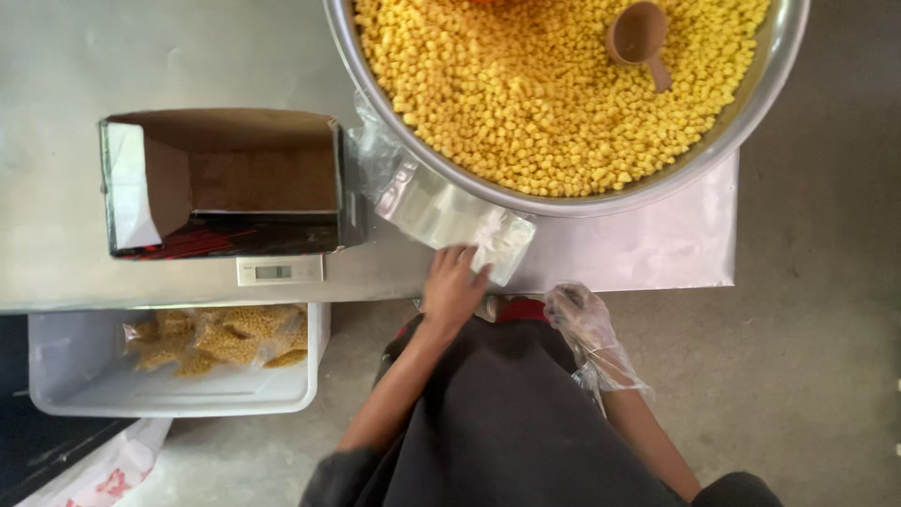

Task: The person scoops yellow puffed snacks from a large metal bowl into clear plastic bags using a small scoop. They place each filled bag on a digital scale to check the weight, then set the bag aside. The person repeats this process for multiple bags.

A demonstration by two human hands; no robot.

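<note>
The big steel bowl (pixel 751 103) overhangs the counter (pixel 188 56), roofing part of the clear bags (pixel 441 211). An open carton (pixel 221 183) on the scale (pixel 280 270) walls off the left. Bare counter lies open at the far left and below the bowl's right side
</note>
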